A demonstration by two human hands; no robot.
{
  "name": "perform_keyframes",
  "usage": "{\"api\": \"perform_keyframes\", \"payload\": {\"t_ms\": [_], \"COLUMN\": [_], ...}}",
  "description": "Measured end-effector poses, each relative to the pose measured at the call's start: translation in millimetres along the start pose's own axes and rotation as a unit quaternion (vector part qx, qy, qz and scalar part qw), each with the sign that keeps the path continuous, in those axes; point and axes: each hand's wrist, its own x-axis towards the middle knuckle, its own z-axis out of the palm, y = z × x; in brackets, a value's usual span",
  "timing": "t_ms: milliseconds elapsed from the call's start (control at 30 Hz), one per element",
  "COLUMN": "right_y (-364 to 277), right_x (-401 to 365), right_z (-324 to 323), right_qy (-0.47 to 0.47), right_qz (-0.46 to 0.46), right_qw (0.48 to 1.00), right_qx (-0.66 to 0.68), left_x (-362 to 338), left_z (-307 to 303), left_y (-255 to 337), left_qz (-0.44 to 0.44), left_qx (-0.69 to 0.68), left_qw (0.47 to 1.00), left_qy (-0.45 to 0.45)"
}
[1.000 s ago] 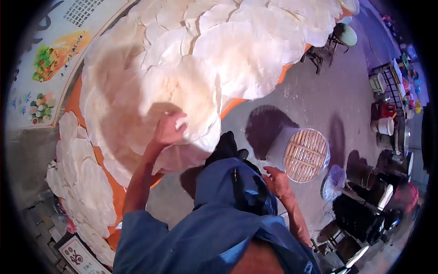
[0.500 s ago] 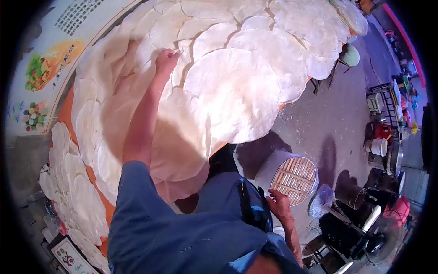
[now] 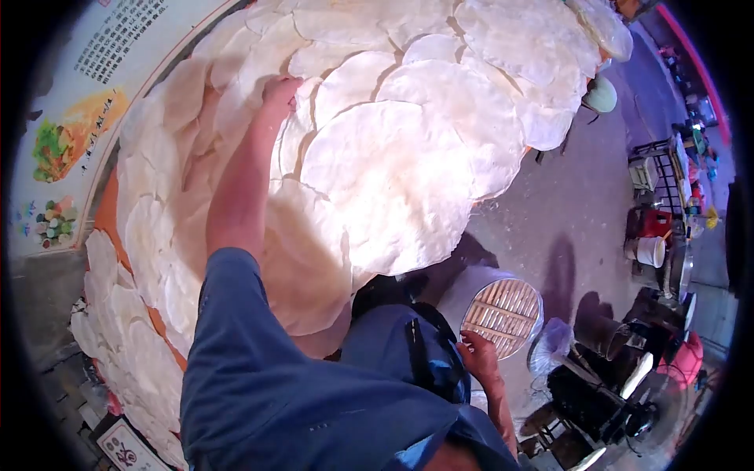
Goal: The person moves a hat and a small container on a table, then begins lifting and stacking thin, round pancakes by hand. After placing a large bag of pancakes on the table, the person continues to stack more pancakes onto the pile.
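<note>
The thin round sheets [image 3: 393, 180], pale and almost see-through, lie overlapping like scales across a big orange board [image 3: 112, 206] that fills most of the view. More of them run down the board's near left edge. The person's left hand [image 3: 280, 90] is stretched far up the pile and rests on the sheets near the top, the blue sleeve [image 3: 236, 345] pulled back to the elbow. Its fingers are bunched together against a sheet's edge, but I cannot tell whether they pinch it or only press on it. The right hand [image 3: 480, 353] hangs low by the hip, fingers loosely spread and holding nothing, the tips just at the rim of a round bamboo rack [image 3: 503, 314] that sits on a white tub [image 3: 459, 286]. Beyond the board stand a green-topped stool [image 3: 602, 95] and, well apart, a white bucket [image 3: 650, 251]. A printed poster [image 3: 75, 129] lies along the board's far left side.
</note>
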Motion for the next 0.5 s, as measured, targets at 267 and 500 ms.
{"api": "perform_keyframes", "payload": {"t_ms": [267, 500], "right_y": [10.6, 8.8], "right_x": [22.2, 34.3], "right_z": [-16.2, -38.2], "right_qy": [0.018, 0.020], "right_qz": [-0.029, -0.046], "right_qw": [0.999, 0.997], "right_qx": [0.040, 0.060], "left_x": [-31.7, -97.0], "left_z": [-25.9, -58.9], "left_y": [141.8, 283.9], "left_qz": [0.323, 0.435], "left_qx": [0.130, 0.076], "left_qw": [0.919, 0.897], "left_qy": [0.186, 0.029]}}
